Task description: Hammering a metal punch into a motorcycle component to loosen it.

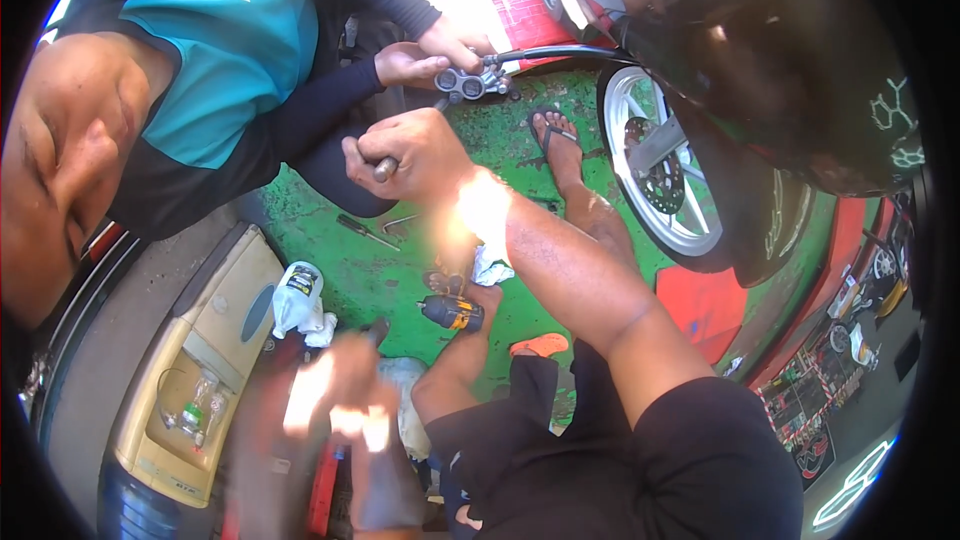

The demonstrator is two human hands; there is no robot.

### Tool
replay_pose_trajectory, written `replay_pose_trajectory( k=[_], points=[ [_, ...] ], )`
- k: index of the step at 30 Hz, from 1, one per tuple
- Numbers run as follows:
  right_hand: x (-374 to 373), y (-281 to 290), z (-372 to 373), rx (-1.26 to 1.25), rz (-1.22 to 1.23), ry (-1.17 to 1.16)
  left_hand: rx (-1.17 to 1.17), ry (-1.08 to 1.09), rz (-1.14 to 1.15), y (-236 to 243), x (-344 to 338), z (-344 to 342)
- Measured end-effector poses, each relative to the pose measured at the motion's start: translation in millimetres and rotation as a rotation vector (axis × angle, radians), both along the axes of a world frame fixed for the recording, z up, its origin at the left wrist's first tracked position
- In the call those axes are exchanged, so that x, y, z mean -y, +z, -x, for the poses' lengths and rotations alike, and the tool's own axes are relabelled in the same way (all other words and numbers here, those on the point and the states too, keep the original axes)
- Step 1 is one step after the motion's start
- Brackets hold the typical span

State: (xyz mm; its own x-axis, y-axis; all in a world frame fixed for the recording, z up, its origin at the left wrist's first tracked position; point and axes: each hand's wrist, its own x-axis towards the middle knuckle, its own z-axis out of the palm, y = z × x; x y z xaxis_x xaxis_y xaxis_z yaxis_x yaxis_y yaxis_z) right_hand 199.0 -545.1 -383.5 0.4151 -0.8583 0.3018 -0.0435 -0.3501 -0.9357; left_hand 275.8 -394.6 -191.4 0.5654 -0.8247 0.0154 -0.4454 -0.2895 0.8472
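Note:
My right hand (418, 155) is closed around a metal-handled tool (385, 170). The tool's rounded end sticks out below my fist, and its far end points up at a grey brake caliper (468, 86). Another person's two hands (425, 52) hold that caliper, which has a black hose (560, 53) attached. Low on the left, my left hand (340, 390) is smeared by motion; its fingers cannot be made out. Near it is a dark object (378, 330) of unclear kind. A black-and-yellow power drill (453, 313) is by my foot.
A screwdriver (368, 233) and a bent metal key (398, 224) lie on the green floor (420, 260). Left stand a white jug (298, 298) and a cream casing (215, 340) holding a small bottle. A white-rimmed wheel (665, 165) with a disc is at the right, beside a red mat (700, 305).

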Motion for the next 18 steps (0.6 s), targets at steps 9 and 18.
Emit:
replay_pose_trajectory(
  k=[9, 18],
  points=[
    [-41, 25, -4, 0.053, -0.016, 0.109, -0.360, 0.397, -0.100, -13, -102, 3],
    [-12, 12, 7, 0.011, -0.026, 0.019, -0.584, 0.321, -0.360, -39, -110, -12]
  ],
)
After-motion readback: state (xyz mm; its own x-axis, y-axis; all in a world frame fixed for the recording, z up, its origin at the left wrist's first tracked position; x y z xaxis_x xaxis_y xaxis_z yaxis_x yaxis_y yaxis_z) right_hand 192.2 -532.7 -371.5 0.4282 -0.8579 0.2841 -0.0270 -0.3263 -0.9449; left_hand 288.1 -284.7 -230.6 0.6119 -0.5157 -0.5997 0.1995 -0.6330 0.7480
